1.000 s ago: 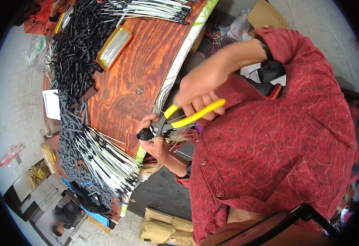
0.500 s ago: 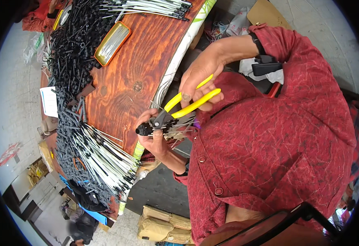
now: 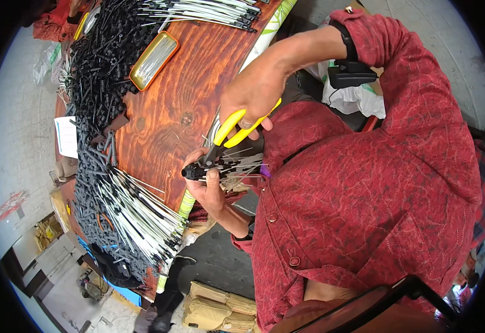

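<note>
My right hand (image 3: 253, 97) is wrapped round the yellow handles of a pair of pliers (image 3: 231, 131), which look slightly spread. The dark jaws point down toward my left hand (image 3: 206, 191), and their tips are hard to make out. In that hand, thumb and fingers close round a bundle of black parts (image 3: 195, 173), with a ribbed black end poking out on the left. Thin white strands (image 3: 248, 166) stick out of the bundle toward my body. Both hands are beside the table's edge.
The wooden table (image 3: 164, 122) carries a heap of black parts (image 3: 101, 66), grey pieces (image 3: 90, 188), and white rods with black tips (image 3: 142, 216). An orange-rimmed tray (image 3: 153, 61) of thin pins stands near the heap. Brown packages (image 3: 214, 311) lie on the floor.
My right hand has moved left, and the pliers have swung steeper, their jaws staying at the bundle. More white strands show now. My left hand has barely moved.
</note>
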### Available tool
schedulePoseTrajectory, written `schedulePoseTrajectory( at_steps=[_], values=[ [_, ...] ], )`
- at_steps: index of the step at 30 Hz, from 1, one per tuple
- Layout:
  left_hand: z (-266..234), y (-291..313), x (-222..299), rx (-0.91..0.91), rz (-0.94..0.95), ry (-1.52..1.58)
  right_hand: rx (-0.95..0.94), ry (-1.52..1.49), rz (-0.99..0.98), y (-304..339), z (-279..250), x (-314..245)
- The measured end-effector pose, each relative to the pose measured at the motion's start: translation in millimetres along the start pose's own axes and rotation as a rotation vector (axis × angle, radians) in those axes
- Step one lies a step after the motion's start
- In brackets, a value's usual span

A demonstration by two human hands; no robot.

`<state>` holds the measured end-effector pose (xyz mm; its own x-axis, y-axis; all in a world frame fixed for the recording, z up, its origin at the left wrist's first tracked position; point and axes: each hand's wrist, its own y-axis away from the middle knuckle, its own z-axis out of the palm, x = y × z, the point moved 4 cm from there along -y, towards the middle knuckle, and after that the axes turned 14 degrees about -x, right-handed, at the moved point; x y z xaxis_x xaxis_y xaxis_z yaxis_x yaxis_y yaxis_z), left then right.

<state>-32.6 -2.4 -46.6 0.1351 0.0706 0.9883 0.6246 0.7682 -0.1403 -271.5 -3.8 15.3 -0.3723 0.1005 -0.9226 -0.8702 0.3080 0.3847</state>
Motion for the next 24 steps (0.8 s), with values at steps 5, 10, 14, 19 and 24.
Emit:
schedulePoseTrajectory(
  at_steps=[5, 10, 14, 19, 24],
  values=[
    [-6, -1, -8, -0.003, 0.012, 0.023, -0.059, -0.001, 0.006, -5, -1, 7],
    [-8, 1, -7, 0.002, 0.042, 0.038, 0.042, 0.009, -0.001, -14, 25, 14],
    [-6, 2, -3, 0.004, 0.075, 0.042, 0.227, 0.130, -0.021, -14, 27, 18],
    [-7, -5, -14, -0.007, 0.003, 0.012, 0.137, 0.208, 0.066, -2, 12, 12],
    [-3, 3, 1, 0.014, 0.003, -0.032, 0.029, 0.076, 0.082, 0, 9, 4]
  ],
)
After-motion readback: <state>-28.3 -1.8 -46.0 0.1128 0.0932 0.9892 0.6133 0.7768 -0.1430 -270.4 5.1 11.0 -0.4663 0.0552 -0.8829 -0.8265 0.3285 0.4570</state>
